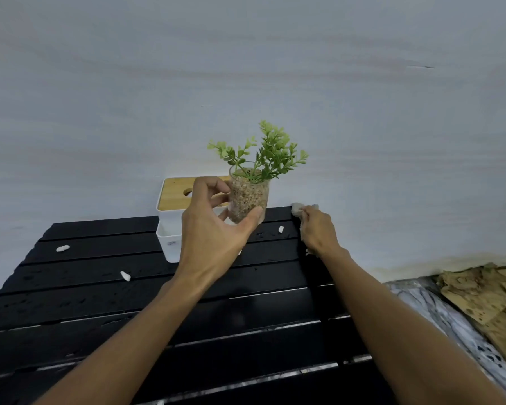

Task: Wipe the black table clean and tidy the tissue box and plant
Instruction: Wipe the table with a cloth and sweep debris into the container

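My left hand (216,226) grips a clear glass pot of pebbles with a green plant (250,197), lifted above the black slatted table (246,317). Behind it a white tissue box with a wooden lid (173,200) stands at the table's far edge against the wall. At the far right corner of the table my right hand (316,229) presses a crumpled white tissue (298,208) onto the surface. Water droplets and three small white tissue scraps (62,248) (125,275) (280,229) lie on the slats.
A pale wall (246,83) rises directly behind the table. To the right, below table level, is a patterned floor (456,323) with a pile of brown cardboard or wood pieces (485,293).
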`<state>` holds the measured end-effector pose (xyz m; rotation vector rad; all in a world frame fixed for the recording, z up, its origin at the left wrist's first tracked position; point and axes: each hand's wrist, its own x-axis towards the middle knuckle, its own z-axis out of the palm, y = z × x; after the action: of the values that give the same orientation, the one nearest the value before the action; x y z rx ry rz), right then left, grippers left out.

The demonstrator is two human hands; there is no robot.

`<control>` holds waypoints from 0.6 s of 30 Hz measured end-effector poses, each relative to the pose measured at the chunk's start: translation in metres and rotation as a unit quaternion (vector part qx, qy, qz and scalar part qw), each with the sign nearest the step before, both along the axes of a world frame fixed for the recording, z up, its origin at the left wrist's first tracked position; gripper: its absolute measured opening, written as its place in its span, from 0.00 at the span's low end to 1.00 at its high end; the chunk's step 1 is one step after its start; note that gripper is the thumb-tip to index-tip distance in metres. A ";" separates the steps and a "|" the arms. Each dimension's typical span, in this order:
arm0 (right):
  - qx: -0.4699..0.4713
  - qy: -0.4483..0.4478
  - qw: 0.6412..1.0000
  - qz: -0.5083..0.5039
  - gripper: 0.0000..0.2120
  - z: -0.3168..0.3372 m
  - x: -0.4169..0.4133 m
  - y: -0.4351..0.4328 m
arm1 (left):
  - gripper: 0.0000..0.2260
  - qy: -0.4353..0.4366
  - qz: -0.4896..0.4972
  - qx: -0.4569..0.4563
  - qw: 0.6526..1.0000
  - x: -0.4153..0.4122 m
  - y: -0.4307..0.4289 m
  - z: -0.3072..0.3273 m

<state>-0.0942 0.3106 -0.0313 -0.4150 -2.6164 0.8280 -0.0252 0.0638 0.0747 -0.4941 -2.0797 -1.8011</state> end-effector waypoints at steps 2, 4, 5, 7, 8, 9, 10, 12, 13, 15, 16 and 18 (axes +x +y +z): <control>0.038 -0.014 0.999 0.016 0.16 -0.003 -0.009 -0.006 | 0.23 -0.001 0.006 -0.004 1.000 -0.003 -0.003 0.001; 0.056 -0.008 0.998 0.039 0.14 -0.004 -0.014 -0.010 | 0.23 -0.001 0.010 -0.004 1.000 -0.004 -0.006 0.003; 0.062 -0.008 0.996 0.057 0.13 -0.004 -0.015 -0.014 | 0.23 0.000 0.012 -0.004 1.000 -0.005 -0.006 0.004; 0.065 -0.018 0.992 0.109 0.10 -0.002 -0.015 -0.022 | 0.24 0.002 0.015 -0.002 1.000 -0.005 -0.006 0.006; 0.056 -0.023 0.989 0.137 0.09 0.001 -0.015 -0.027 | 0.24 0.001 0.016 0.000 1.000 -0.004 -0.006 0.008; 0.042 -0.023 0.985 0.168 0.10 0.003 -0.014 -0.032 | 0.24 0.001 0.017 0.002 1.000 -0.003 -0.006 0.009; 0.028 -0.017 0.979 0.199 0.11 0.005 -0.012 -0.037 | 0.24 0.002 0.018 0.002 1.000 -0.003 -0.006 0.011; 0.018 -0.012 0.962 0.274 0.13 0.008 -0.001 -0.043 | 0.24 0.005 0.021 0.000 1.000 -0.003 -0.006 0.014; 0.017 -0.011 0.953 0.303 0.13 0.010 0.007 -0.043 | 0.24 0.007 0.019 0.000 1.000 -0.002 -0.006 0.016; -0.014 -0.019 0.945 0.327 0.12 0.013 0.023 -0.036 | 0.24 0.009 0.012 -0.002 1.000 -0.001 -0.008 0.018; -0.037 -0.016 0.946 0.323 0.12 0.014 0.030 -0.028 | 0.24 0.010 0.009 -0.003 1.000 -0.001 -0.010 0.019; -0.074 0.022 0.955 0.288 0.13 0.016 0.037 -0.016 | 0.24 0.013 0.006 -0.005 1.000 0.000 -0.012 0.020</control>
<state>-0.0568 0.2947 -0.0150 0.3530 -2.6662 1.1947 -0.0255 0.0519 0.0945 -0.5039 -2.0710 -1.7706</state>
